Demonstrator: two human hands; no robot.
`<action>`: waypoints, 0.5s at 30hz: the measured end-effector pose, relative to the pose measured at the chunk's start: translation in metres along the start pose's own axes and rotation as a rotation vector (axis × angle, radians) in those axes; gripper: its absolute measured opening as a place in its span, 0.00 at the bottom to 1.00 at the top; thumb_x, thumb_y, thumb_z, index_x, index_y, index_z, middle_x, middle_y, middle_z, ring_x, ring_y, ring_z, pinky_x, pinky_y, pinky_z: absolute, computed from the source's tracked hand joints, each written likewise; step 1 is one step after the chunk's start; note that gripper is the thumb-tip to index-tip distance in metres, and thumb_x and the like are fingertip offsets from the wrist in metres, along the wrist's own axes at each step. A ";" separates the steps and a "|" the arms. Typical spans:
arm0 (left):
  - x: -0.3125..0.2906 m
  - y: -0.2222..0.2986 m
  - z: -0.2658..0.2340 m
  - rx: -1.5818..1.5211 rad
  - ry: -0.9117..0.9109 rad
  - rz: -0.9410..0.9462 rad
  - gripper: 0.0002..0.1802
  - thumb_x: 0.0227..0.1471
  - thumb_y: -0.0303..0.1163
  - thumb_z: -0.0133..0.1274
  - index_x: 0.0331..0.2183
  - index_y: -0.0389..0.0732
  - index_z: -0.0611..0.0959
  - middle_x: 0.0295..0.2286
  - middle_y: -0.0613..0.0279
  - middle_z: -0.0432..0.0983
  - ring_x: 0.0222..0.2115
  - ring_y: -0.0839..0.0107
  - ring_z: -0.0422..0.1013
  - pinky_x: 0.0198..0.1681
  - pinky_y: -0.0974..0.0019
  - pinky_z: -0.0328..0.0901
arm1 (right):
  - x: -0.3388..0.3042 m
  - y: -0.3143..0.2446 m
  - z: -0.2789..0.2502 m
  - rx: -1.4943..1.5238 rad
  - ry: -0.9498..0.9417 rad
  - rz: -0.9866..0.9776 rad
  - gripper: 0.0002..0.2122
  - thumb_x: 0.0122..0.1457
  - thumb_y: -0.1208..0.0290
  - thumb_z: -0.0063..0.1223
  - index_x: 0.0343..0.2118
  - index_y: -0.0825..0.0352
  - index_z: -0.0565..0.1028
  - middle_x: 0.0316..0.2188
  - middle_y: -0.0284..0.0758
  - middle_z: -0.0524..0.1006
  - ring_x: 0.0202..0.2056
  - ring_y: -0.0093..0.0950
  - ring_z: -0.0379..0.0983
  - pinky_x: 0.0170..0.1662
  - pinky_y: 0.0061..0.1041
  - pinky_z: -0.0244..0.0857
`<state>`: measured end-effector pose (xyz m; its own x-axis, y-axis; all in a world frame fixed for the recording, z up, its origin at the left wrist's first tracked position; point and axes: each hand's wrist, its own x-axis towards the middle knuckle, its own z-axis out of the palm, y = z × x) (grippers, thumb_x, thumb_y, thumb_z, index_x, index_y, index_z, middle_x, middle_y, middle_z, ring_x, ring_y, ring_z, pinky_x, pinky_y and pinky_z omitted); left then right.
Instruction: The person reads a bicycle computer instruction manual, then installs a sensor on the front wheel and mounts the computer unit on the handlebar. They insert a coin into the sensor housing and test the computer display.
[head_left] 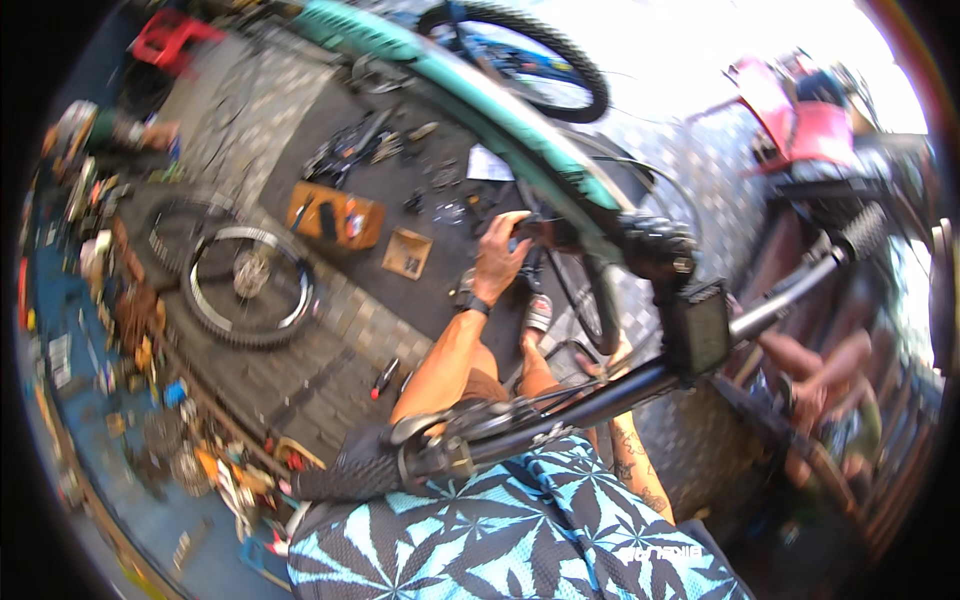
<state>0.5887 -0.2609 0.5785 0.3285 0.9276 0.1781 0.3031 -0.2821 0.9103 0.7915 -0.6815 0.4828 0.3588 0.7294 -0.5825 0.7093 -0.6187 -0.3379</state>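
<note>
Bike frame, green and black, slants just up and to the right of the left hand, whose bent fingers sit a bit apart beside a dark bike part, but I cannot tell if they hold it, or what the right hand does near the handlebar.

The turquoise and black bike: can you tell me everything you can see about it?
This turquoise and black bike has a thick frame tube slanting from the top left toward the middle. Its dark, metal-looking handlebar crosses in front of the blue and black leaf-patterned shirt, with textured, rubbery-looking black grips at both ends, plus a lever. The person's left hand is close by; whether it touches is unclear.
</note>
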 end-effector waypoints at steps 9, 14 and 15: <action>-0.094 -0.019 -0.103 -0.579 0.506 -0.677 0.19 0.62 0.37 0.66 0.47 0.33 0.82 0.29 0.63 0.82 0.24 0.78 0.77 0.28 0.73 0.75 | 0.062 0.030 -0.004 -0.216 -0.207 -0.118 0.21 0.69 0.72 0.53 0.64 0.65 0.68 0.54 0.46 0.78 0.40 0.40 0.83 0.46 0.40 0.79; -0.165 0.000 -0.174 -0.813 0.690 -0.743 0.14 0.67 0.42 0.60 0.38 0.40 0.80 0.27 0.64 0.79 0.23 0.75 0.75 0.24 0.71 0.71 | 0.083 0.042 0.018 -0.075 -0.042 -0.196 0.18 0.71 0.71 0.51 0.62 0.66 0.72 0.45 0.45 0.82 0.29 0.34 0.83 0.33 0.34 0.78; -0.174 0.002 -0.186 -0.856 0.715 -0.744 0.14 0.67 0.41 0.59 0.38 0.41 0.80 0.26 0.65 0.78 0.22 0.75 0.75 0.25 0.71 0.71 | 0.086 0.041 0.022 -0.066 -0.041 -0.184 0.18 0.71 0.70 0.51 0.61 0.66 0.72 0.44 0.45 0.82 0.29 0.34 0.82 0.33 0.34 0.78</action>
<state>0.3658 -0.3768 0.6185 -0.2849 0.7899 -0.5430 -0.5341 0.3396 0.7742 0.8375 -0.6509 0.4026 0.1955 0.8150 -0.5454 0.7993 -0.4547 -0.3929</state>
